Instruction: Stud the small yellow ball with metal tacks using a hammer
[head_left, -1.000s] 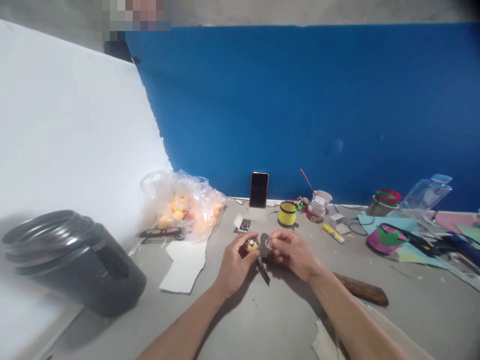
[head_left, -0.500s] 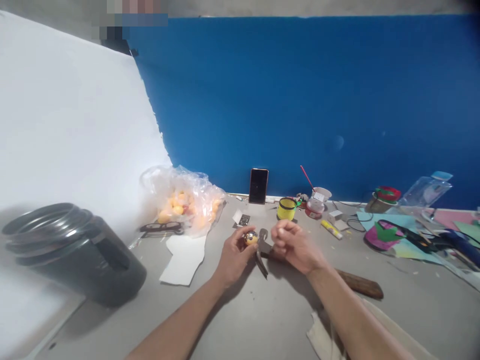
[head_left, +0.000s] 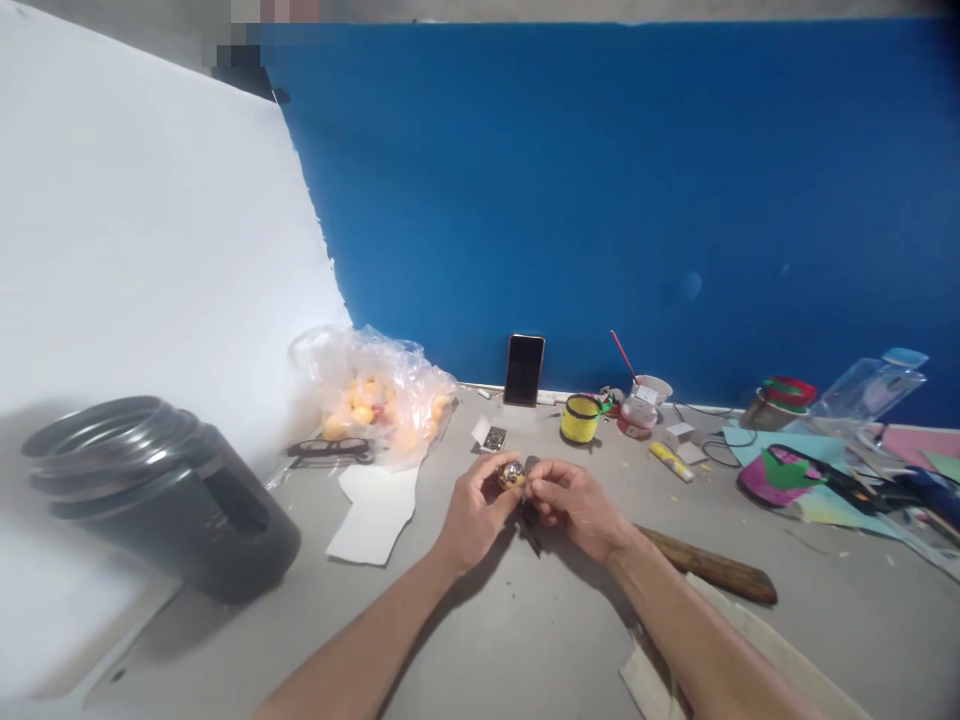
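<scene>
Blue partition (head_left: 600,180) at the back; grey table (head_left: 480,650) below it, all work done here. A dark jar (head_left: 217,515) leans at far left, well apart from my hands. A clear plastic bag (head_left: 401,375) with orange and yellow pieces lies nearer the middle.

Hammer (head_left: 716,568): wooden handle passes under my right forearm; head mostly hidden by my right hand, claw tip showing just below.

Left hand (head_left: 474,510): closed around the ball, thumb on the near side, fingers on the far side. Right hand (head_left: 581,508): thumb and fingertips drawn together at the ball's right side. Whether they pinch something small, I cannot tell; the detail is too fine.

Phone (head_left: 524,370) propped upright behind, yellow cup (head_left: 580,424) to its right. Small open box (head_left: 494,439) with dark bits, just beyond my left hand.

Ball (head_left: 513,476): yellowish, shiny spots on top, in my left fingers, just above the hammer head.

Judgement: step in hand is fingertip work on the ball's surface. The next move calls for a steady left grip, the ball not rolling, and fine, light placement by the right fingertips.
</scene>
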